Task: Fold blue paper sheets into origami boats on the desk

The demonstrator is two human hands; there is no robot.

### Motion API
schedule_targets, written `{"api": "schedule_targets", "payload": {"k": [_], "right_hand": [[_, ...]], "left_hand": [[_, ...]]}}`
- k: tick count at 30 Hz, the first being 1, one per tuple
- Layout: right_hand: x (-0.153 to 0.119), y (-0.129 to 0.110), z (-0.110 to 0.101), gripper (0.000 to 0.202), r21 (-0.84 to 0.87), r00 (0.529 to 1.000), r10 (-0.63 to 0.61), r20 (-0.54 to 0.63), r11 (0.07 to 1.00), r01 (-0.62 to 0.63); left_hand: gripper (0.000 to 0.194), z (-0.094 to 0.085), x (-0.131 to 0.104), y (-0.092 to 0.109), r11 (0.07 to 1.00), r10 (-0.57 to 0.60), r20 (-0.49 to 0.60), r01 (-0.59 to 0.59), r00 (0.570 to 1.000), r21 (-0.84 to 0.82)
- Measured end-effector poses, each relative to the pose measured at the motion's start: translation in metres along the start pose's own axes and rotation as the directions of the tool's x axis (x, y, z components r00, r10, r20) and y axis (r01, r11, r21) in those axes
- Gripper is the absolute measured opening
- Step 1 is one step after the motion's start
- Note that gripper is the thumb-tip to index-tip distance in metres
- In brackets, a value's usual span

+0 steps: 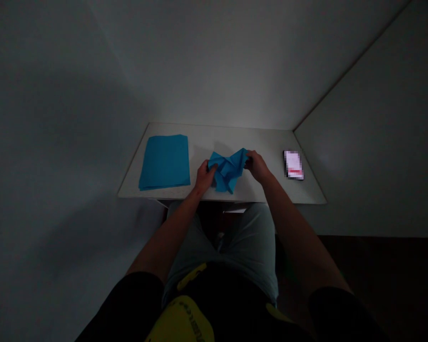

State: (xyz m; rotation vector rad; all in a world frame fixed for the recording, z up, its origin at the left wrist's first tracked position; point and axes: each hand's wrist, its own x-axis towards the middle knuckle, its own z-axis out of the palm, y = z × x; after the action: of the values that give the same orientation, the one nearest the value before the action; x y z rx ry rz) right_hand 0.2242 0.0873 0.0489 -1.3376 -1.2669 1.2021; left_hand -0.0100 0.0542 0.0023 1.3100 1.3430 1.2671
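A sheet of blue paper (228, 170), creased and folded into several pointed flaps, is held over the front middle of the white table. My left hand (205, 175) pinches its left edge, with the thumb lying on top. At the upper right corner, my right hand (256, 165) grips another flap between thumb and fingers. Some fingertips of both hands are hidden behind the paper. To the left of my left hand lies a flat stack of blue paper sheets (165, 161), its edges slightly uneven.
A phone (293, 164) with a lit, pixelated screen lies at the right end of the white table (199, 194). Walls close in the table at the back and right. My legs are below its front edge.
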Motion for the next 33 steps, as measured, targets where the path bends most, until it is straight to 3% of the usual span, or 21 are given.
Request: {"api": "schedule_targets", "payload": {"k": [5,9,13,17,22,26,29,33], "right_hand": [[0.002,0.009,-0.022,0.047,0.005,0.984,0.021,-0.176,1.000,-0.020],[-0.001,0.024,-0.032,0.046,-0.164,0.971,-0.027,-0.238,0.986,-0.012],[-0.003,0.041,-0.032,0.043,-0.372,0.940,-0.110,-0.323,0.928,-0.019],[-0.004,0.049,-0.021,0.052,-0.364,0.917,-0.142,-0.372,0.931,-0.004],[-0.005,0.046,0.002,0.065,-0.140,0.978,-0.029,-0.204,0.990,0.000],[-0.005,0.035,0.014,0.064,-0.091,0.996,-0.008,-0.086,0.996,0.000],[-0.005,0.024,0.014,0.064,-0.147,0.996,-0.045,-0.078,0.989,0.034],[-0.009,0.011,0.005,0.054,-0.414,0.960,-0.222,-0.171,0.900,0.135]], "left_hand": [[0.018,-0.001,0.002,-0.006,0.999,0.029,0.032,-0.028,0.999,-0.019],[0.017,-0.003,0.004,-0.008,0.999,0.014,0.098,-0.017,0.995,0.031],[0.016,-0.003,0.004,-0.007,0.999,0.007,0.133,-0.012,0.991,0.037],[0.018,-0.004,0.006,-0.007,1.000,-0.017,0.195,0.018,0.981,-0.001],[0.024,-0.012,0.016,-0.011,0.995,-0.008,0.304,0.037,0.953,-0.092],[0.033,-0.021,0.025,-0.010,0.996,0.033,0.370,0.002,0.929,-0.093],[0.037,-0.024,0.024,-0.009,0.992,0.052,0.355,-0.007,0.933,-0.128],[0.050,-0.022,0.018,-0.008,0.987,0.071,0.280,-0.027,0.957,-0.157]]}}
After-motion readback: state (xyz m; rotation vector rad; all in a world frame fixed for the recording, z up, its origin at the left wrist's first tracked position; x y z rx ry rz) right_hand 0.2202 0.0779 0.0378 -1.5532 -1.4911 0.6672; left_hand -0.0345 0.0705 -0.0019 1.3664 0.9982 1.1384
